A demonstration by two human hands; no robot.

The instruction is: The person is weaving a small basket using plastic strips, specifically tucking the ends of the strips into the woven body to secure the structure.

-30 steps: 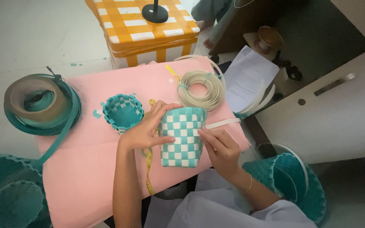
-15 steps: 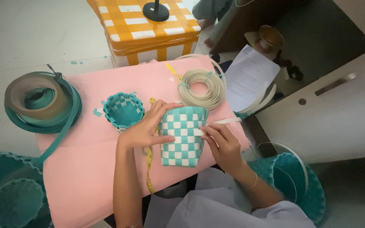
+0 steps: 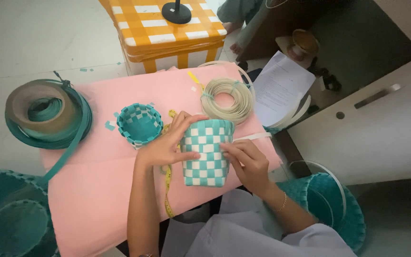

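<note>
The woven basket (image 3: 206,153), checked in teal and white, lies on its side at the centre of the frame on the pink table (image 3: 96,190); its open mouth faces the top of the frame. The left hand (image 3: 167,143) grips the basket's left wall, thumb across the upper rim and fingers spread over the weave. The right hand (image 3: 248,161) presses against the basket's right wall, fingers curled and pinching the weave where a white strip (image 3: 253,137) leaves the basket and runs toward the right edge of the table.

A yellow measuring tape (image 3: 168,190) trails from under the left hand down toward the lower centre of the frame. A smaller teal basket (image 3: 140,124) stands upright just left of the left hand, apart from it. A coil of pale strip (image 3: 228,99) lies above the held basket, near it but not touching. A large roll of teal and brown strapping (image 3: 46,114) occupies the left edge of the table.

A yellow checked stool (image 3: 167,33) stands at the top centre; white paper sheets (image 3: 279,88) lie at upper right; larger teal baskets (image 3: 10,219) sit at lower left, with another teal basket (image 3: 329,204) at lower right.
</note>
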